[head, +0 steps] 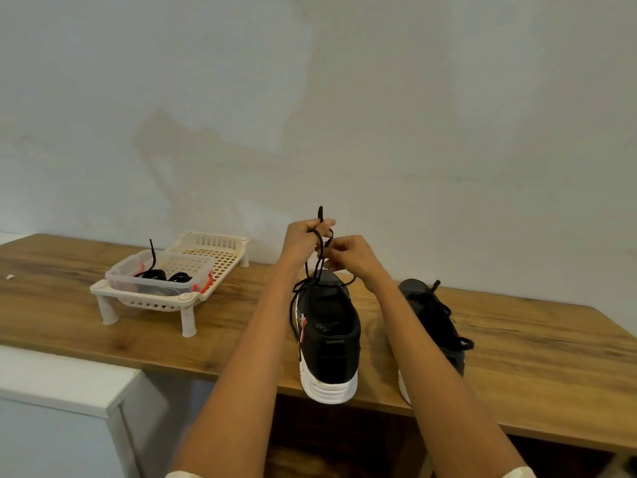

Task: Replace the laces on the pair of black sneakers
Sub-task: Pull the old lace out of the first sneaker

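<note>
Black lace (319, 260) rises from the nearer sneaker (329, 339), which stands on the wooden table (103, 332) with its white heel at the front edge. The left hand (303, 241) grips the lace with curled fingers, its tip poking up above the fist. The right hand (351, 253) pinches the same lace just beside it. The second sneaker (434, 326), laced, stands to the right, partly behind the right forearm. Farther left, a clear plastic box (158, 277) holding more black laces (162, 274) sits on a cream rack (213, 250).
</note>
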